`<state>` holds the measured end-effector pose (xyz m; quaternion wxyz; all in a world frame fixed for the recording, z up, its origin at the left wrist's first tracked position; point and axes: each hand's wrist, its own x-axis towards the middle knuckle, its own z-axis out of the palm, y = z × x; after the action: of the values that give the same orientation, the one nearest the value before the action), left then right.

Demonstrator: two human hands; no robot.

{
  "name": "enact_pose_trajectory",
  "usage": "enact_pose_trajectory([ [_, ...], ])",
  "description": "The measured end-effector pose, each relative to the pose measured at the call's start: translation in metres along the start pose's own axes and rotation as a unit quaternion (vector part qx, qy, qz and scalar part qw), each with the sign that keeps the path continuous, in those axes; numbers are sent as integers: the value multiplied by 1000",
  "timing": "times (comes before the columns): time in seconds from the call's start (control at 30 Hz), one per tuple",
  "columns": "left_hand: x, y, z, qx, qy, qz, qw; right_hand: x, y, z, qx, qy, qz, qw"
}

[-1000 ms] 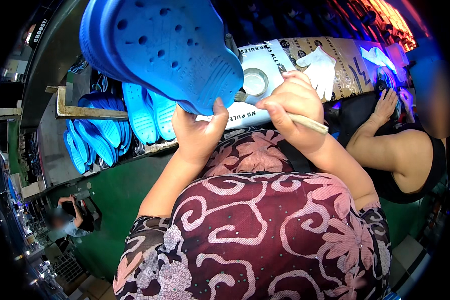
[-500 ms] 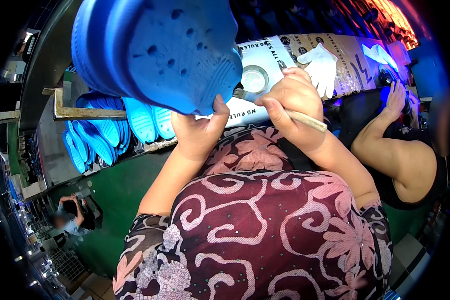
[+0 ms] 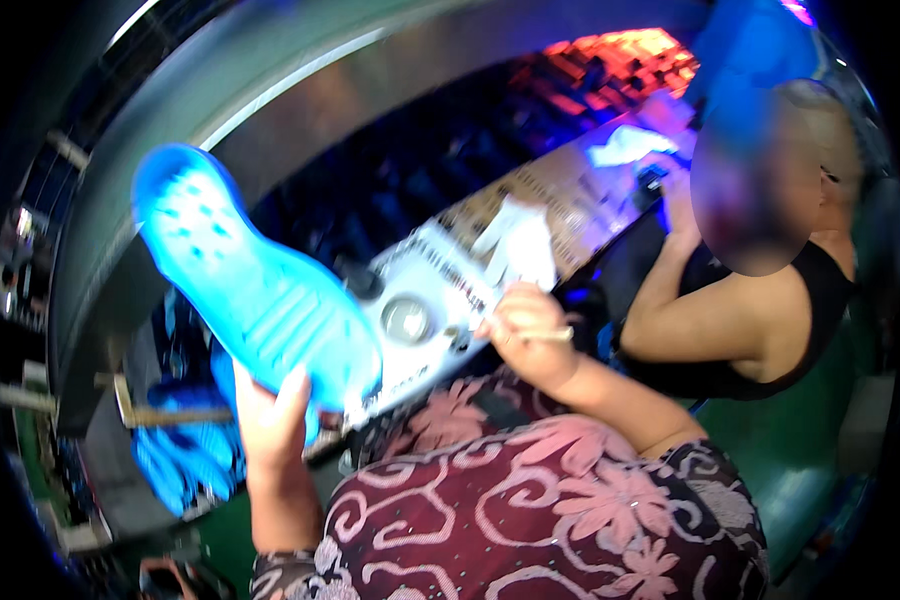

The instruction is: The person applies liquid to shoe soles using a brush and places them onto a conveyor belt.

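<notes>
My left hand (image 3: pixel 270 415) grips a bright blue clog (image 3: pixel 260 280) near one end and holds it up at the left. A long face with small holes and ridges is turned toward me. My right hand (image 3: pixel 532 335) is closed round the wooden handle of a brush (image 3: pixel 548 334), its dark tip pointing left over the white covered table. Close to that tip stands a small round bowl (image 3: pixel 406 320), its contents blurred. Between the bowl and the clog sits a small dark object (image 3: pixel 360 277) I cannot make out.
A white glove (image 3: pixel 522 245) lies on the cardboard (image 3: pixel 575 195)-covered part of the table. Several blue shoe pieces (image 3: pixel 185 455) are stacked at the lower left beside a wooden bar (image 3: pixel 170 415). On the right sits a co-worker (image 3: pixel 730 310); behind runs a dark conveyor with red-lit items (image 3: pixel 620 75).
The clog has swung left and turned, so its full length now shows, brightly lit. The brush has moved away from it. My view has shifted toward the right, showing more of the co-worker.
</notes>
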<state>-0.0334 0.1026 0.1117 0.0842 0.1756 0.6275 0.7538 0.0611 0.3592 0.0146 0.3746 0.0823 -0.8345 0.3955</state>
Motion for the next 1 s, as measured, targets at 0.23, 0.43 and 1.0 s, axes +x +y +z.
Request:
enact_pose_trajectory([
  [0.23, 98, 27, 134, -37, -419, -145, 896, -27, 16, -54, -50, 75, 135, 987],
  [0.43, 272, 57, 320, -419, -114, -210, 876, -23, 22, -67, -8, 57, 135, 989],
  [1.0, -5, -91, -123, 301, 45, -214, 928, -34, 18, -12, 127, -3, 205, 970],
])
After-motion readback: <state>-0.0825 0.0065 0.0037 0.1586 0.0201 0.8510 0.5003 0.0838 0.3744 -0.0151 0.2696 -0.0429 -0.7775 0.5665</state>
